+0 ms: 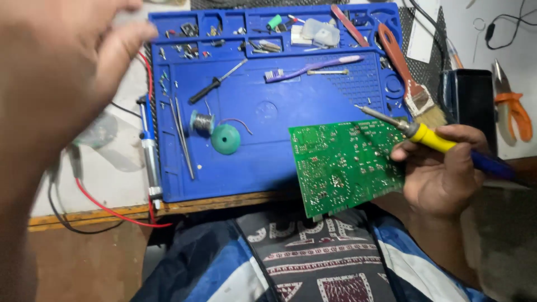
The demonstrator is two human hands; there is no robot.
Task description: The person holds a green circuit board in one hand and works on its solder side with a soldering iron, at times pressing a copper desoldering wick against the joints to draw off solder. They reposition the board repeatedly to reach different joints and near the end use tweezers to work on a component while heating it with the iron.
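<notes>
Blue silicone work mat (pixel 268 162): fills the upper centre of the frame, lying flat on a pale bench; its moulded compartments along the top edge keep screws and small parts from rolling off

Left hand (pixel 61 72): large and blurred at the upper left, raised close to the camera, fingers loosely spread and holding nothing that shows

Right hand (pixel 442 173): right of centre, closed on two things at once; the circuit board is pinched at its right edge and the soldering iron lies across the fingers, so both stay in one grasp

Green circuit board (pixel 344 165): centre right, solder side up and tilted, held out over the lap clear of the mat's near edge

Soldering iron (pixel 430 137): yellow collar, blue handle running off right; the tip points up and left, over the board's upper edge, away from skin and cloth

Paintbrush (pixel 411 84): red handle, pale bristles, laid on the mat's upper right, near the right hand

Desoldering pump (pixel 150 151): lying along the mat's left edge, beside red and black leads

Screwdriver (pixel 215 84), toothbrush (pixel 310 68): lying loose on the mat's upper half

Solder spool (pixel 202 122) and green round tin (pixel 225 138): side by side, left of centre on the mat
</notes>
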